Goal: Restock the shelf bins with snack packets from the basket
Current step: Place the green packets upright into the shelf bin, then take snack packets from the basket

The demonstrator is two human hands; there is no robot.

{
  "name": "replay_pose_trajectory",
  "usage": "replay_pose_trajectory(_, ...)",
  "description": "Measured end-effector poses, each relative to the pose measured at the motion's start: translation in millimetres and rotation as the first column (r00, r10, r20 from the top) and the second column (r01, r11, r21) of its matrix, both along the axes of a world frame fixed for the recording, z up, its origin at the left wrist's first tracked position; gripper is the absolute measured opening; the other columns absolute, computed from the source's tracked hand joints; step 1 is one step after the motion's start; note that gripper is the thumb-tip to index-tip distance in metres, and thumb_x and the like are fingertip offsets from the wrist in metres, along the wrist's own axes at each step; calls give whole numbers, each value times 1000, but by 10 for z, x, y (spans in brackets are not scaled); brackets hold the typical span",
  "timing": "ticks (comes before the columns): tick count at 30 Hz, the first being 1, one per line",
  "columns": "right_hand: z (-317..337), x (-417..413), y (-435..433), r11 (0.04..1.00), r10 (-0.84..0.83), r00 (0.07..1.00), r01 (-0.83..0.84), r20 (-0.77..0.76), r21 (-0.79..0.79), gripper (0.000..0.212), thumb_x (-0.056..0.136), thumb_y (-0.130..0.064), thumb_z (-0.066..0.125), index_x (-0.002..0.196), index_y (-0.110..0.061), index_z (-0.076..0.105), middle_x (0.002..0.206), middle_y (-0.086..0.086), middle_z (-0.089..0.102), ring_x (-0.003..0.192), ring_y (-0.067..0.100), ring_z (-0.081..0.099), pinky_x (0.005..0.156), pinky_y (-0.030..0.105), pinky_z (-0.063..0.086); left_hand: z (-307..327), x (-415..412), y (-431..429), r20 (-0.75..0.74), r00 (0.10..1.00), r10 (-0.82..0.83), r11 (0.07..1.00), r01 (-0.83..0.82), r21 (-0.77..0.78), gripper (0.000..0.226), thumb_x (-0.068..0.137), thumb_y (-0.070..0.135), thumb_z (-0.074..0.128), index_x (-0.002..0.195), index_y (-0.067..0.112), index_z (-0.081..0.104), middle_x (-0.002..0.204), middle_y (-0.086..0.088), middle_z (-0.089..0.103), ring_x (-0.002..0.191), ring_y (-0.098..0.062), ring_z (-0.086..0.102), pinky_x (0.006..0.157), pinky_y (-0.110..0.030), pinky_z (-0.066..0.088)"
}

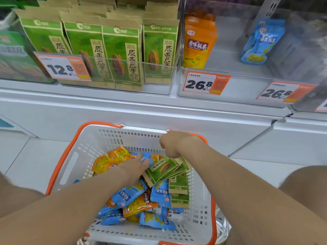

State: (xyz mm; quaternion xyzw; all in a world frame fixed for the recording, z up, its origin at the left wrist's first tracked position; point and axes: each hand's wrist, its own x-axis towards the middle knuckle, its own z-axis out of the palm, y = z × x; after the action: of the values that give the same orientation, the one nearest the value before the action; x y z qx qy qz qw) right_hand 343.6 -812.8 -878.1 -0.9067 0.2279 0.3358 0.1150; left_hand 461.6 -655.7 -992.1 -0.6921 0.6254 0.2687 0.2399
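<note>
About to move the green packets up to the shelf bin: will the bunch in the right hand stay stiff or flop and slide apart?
The green packets look like flat paper sachets, so probably fairly stiff and light. They already fan out below the right hand, so a pinch at one edge may let some slip. Those standing in the green shelf bin lean back, so they likely need support.

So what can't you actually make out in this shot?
- Right hand, head view: fingers curl away, so how many green packets it holds is unclear.
- Basket bottom: hidden by the packet pile and both forearms.
- Far-right price tag: cut off by the frame edge.
- Small print on the price labels: too small.
</note>
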Motion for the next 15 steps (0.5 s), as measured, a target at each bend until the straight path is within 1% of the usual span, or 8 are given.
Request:
replay_pose_trajectory(2, 42, -17, 11, 1000, 0, 1000, 0, 10, -11, 40, 97, -12, 55, 137, -15, 58, 144, 14, 53, 128, 31, 59, 99, 48, 55, 96, 69, -51, -126, 979, 159, 985, -165, -40, 73, 97, 4, 55, 152, 22, 11, 147, -22, 31, 102, -36, 63, 78, -45, 56)
replay_pose_trajectory(3, 52, -27, 12, 1000, 0, 1000, 0, 21, -21, 39, 97, -13, 56, 136, -16, 59, 141, 11, 55, 124, 31, 61, 98, 48, 56, 170, 86, -92, -220, 942, 254, 959, -275, -69, 64, 98, 2, 53, 147, 21, 15, 131, -20, 41, 92, -33, 61, 74, -45, 54)
replay_pose_trajectory(5, 114, -61, -4, 999, -14, 999, 15, 47, -34, 39, 96, -12, 55, 135, -17, 60, 136, 9, 57, 118, 33, 62, 97, 49, 56, 344, 100, -189, -421, 811, 406, 857, -498, -132, 44, 98, 0, 48, 131, 19, 25, 99, -17, 52, 69, -26, 52, 57, -37, 42)
replay_pose_trajectory(7, 201, -105, -33, 998, -53, 996, 57, 75, -42, 40, 95, -8, 54, 133, -17, 61, 133, 9, 57, 114, 34, 62, 96, 50, 56, 523, 98, -253, -582, 641, 500, 731, -673, -114, 42, 96, -1, 47, 128, 19, 28, 77, -15, 52, 56, -24, 46, 50, -34, 36)
replay_pose_trajectory(9, 349, -149, -57, 994, -88, 992, 94, 94, -58, 30, 95, -8, 55, 123, -14, 62, 125, 9, 59, 109, 34, 63, 94, 47, 56, 724, 50, -273, -678, 479, 558, 620, -784, -44, 41, 95, 6, 50, 130, 20, 35, 80, -14, 58, 61, -24, 54, 51, -31, 40)
replay_pose_trajectory(11, 500, -203, -91, 986, -118, 987, 130, 112, -101, 3, 95, -10, 57, 97, -12, 56, 105, 7, 57, 97, 32, 60, 84, 38, 55, 938, -43, -271, -756, 350, 553, 563, -826, 30, 29, 83, 13, 57, 112, 15, 55, 81, -8, 63, 65, -21, 56, 51, -24, 41)
replay_pose_trajectory(13, 671, -263, -125, 981, -142, 984, 154, 103, -115, 16, 95, -16, 61, 84, -13, 49, 88, 4, 54, 87, 31, 58, 69, 33, 49, 1170, -170, -275, -838, 265, 477, 562, -825, 59, 18, 64, 12, 55, 82, 13, 57, 70, -1, 52, 61, -18, 46, 52, -22, 35)
replay_pose_trajectory(15, 856, -316, -165, 981, -165, 981, 174, 106, -84, 16, 91, -24, 68, 91, -11, 59, 87, 6, 66, 83, 32, 68, 65, 34, 53, 1339, -295, -290, -895, 157, 417, 533, -840, 101, 19, 57, 7, 56, 76, 12, 57, 69, -4, 51, 64, -19, 47, 59, -26, 38)
